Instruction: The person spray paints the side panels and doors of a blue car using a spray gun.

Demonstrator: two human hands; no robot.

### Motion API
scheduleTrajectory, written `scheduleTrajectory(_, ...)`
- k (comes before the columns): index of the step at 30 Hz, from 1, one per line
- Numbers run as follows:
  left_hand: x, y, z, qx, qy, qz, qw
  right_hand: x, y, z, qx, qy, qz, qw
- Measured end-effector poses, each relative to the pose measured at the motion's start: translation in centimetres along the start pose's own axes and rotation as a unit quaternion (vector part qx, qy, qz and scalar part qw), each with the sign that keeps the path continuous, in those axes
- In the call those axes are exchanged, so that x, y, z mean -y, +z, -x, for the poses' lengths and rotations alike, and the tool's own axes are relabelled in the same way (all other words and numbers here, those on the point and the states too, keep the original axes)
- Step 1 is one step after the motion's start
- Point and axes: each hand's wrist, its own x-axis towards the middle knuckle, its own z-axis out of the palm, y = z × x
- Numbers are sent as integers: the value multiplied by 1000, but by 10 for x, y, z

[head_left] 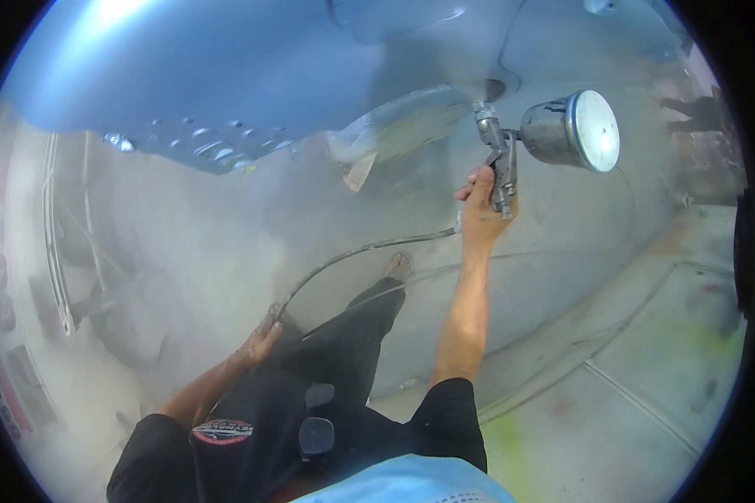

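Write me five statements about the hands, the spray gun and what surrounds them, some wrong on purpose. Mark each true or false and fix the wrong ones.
1. The right hand grips a metal spray gun. True.
2. The left hand is flat on the person's chest. False: it holds the dark hose.
3. The silvery cup juts out to the right of the gun. True.
4. The large curved surface at the top of the picture is red. False: it is blue.
5. The person wears a black shirt. True.
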Motion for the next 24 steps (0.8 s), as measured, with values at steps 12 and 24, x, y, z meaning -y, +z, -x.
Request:
scheduleTrajectory(12, 228, 30, 18, -105, -109, 233, 961, 36, 176, 185, 234, -117, -89, 961)
scheduleTrajectory(24, 128, 27, -6, -82, -88, 159, 980, -53, 91, 104, 183, 112, -160, 964)
